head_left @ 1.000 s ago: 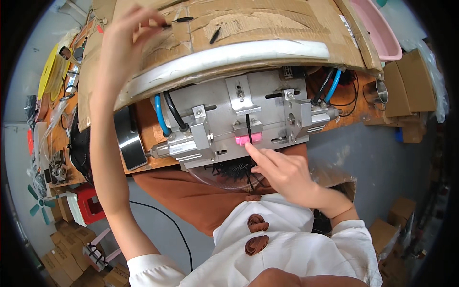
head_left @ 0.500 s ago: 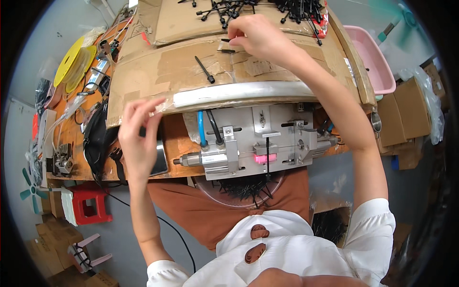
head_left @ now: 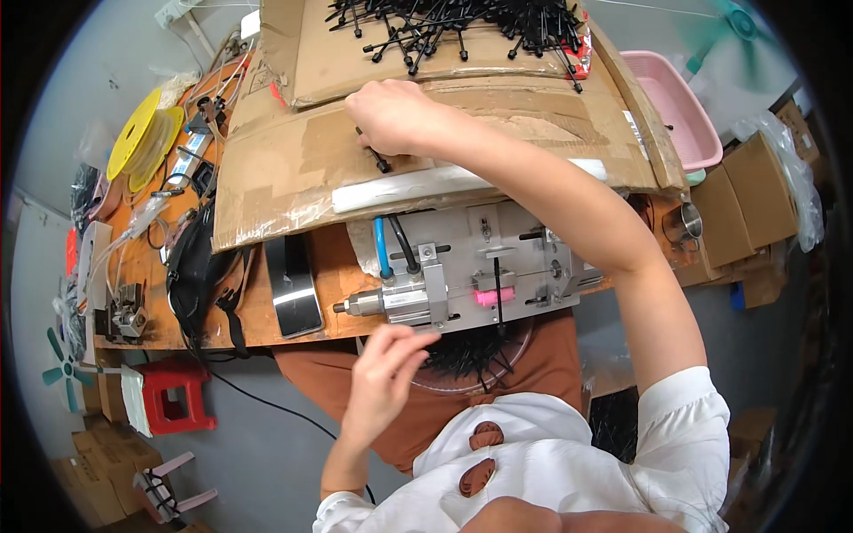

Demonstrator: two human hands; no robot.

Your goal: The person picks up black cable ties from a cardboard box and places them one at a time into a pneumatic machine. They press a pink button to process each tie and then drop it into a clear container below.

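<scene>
Fixture block: brushed metal, matt sheen. Cardboard sheet: rough brown paperboard, creased. Far black parts: glossy plastic.

Blk ties, pink basket, yellow spool, red stool, brown cardboard.

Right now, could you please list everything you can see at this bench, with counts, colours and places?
Black ties: a pile, black, far end of the cardboard.
Loose tie: one, black, under the right hand.
Cardboard sheets: several, brown, covering the bench.
Metal fixture: one, silver with a pink block, near bench edge.
Basin: one, pink, far right.
Spool: one, yellow, far left.
Stool: one, red, floor at left.
Boxes: a few, brown, right.
Right hand: on the cardboard, fingers at the loose tie.
Left hand: empty, just below the fixture.
</scene>
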